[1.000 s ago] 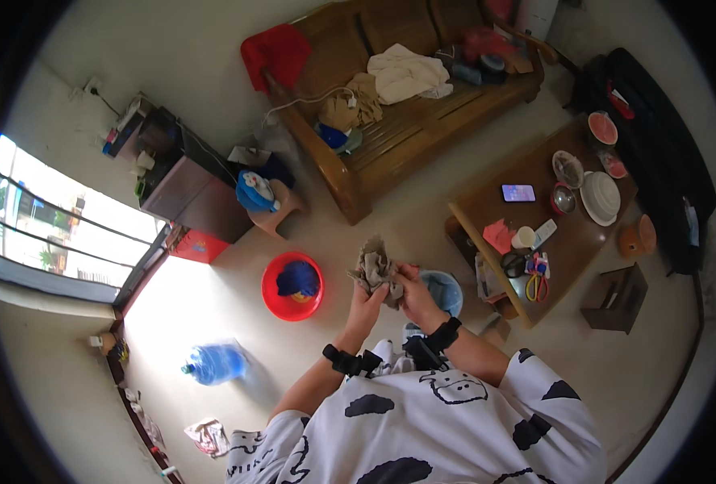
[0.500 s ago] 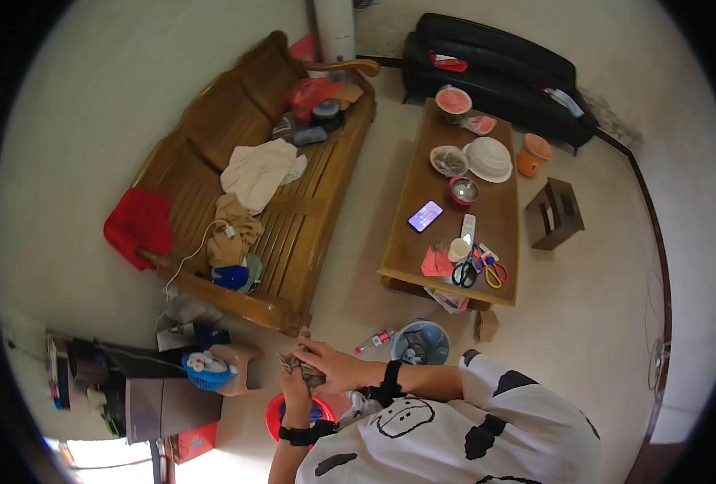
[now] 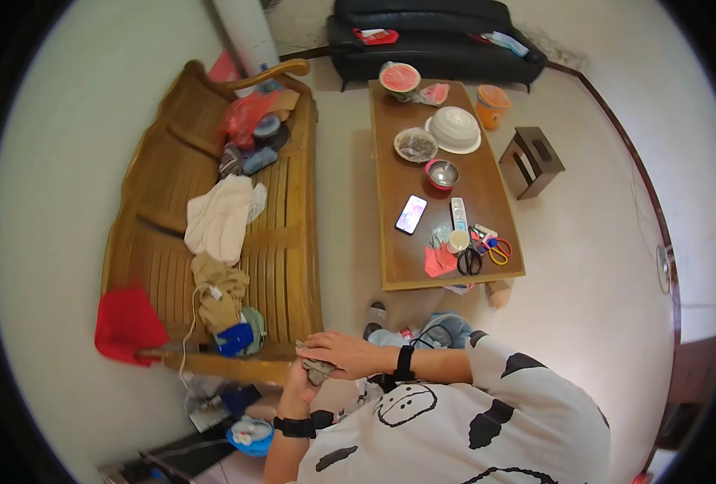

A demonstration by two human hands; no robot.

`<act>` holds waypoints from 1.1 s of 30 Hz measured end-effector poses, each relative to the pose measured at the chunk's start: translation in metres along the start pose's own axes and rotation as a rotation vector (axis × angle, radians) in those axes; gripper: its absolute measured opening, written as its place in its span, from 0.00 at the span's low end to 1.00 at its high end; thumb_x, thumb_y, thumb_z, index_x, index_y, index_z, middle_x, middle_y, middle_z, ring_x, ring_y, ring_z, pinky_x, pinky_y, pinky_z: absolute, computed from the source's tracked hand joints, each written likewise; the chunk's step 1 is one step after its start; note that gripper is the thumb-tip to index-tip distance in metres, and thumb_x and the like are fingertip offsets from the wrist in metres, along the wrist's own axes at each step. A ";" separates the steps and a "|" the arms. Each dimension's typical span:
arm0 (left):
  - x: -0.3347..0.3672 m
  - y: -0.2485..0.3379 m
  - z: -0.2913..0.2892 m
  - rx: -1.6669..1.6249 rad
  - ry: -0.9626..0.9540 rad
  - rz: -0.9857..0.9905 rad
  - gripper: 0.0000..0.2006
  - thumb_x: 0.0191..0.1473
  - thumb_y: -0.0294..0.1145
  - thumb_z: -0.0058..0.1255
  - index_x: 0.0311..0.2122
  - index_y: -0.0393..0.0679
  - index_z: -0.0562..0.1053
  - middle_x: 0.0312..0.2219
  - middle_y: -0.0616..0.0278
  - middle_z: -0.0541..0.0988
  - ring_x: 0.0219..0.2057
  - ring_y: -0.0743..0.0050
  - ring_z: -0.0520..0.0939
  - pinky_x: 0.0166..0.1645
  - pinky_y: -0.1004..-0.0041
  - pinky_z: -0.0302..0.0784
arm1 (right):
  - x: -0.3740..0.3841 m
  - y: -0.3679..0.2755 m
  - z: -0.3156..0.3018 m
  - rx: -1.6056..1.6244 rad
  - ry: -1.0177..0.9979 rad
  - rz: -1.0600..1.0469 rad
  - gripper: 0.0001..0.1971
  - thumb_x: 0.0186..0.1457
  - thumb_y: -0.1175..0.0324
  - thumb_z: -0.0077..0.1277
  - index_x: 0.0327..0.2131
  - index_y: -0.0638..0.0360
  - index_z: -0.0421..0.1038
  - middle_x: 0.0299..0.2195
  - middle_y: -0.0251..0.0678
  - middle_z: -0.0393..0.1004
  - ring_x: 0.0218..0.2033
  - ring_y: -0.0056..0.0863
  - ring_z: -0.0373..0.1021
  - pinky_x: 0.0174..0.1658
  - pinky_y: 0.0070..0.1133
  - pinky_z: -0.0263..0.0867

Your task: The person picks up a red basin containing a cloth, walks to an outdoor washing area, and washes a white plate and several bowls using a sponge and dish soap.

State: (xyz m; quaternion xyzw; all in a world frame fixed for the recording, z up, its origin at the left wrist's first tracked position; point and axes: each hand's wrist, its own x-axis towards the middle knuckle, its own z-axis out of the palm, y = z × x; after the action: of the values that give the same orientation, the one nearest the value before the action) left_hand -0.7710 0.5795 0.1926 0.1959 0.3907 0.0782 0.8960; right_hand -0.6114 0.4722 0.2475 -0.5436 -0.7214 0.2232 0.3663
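Your left hand (image 3: 300,389) and right hand (image 3: 343,352) clamped together on small grey cloth (image 3: 317,370), held over wooden bench (image 3: 237,242) armrest. Risk: bunched cloth slips from loose grip, drops to floor.

Both hands meet over a crumpled grey cloth (image 3: 317,369) beside the wooden bench (image 3: 281,242): the left hand (image 3: 300,389) grips it from below, the right hand (image 3: 343,353) lies over it. Clothes (image 3: 219,222) lie along the bench.
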 end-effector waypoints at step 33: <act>0.601 0.070 0.269 2.182 -1.054 -0.121 0.25 0.47 0.37 0.51 0.50 0.38 0.62 0.42 0.48 0.71 0.41 0.57 0.74 0.44 0.66 0.70 | -0.029 0.265 -0.033 1.223 2.353 0.960 0.24 0.49 0.67 0.51 0.49 0.58 0.58 0.43 0.35 0.66 0.42 0.26 0.66 0.42 0.22 0.65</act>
State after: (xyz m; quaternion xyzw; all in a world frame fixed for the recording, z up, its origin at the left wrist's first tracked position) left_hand -0.1631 0.7420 -0.0147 0.8369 -0.1530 -0.4233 0.3113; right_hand -0.4180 0.5241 0.0693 -0.3563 0.4645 0.0198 0.8105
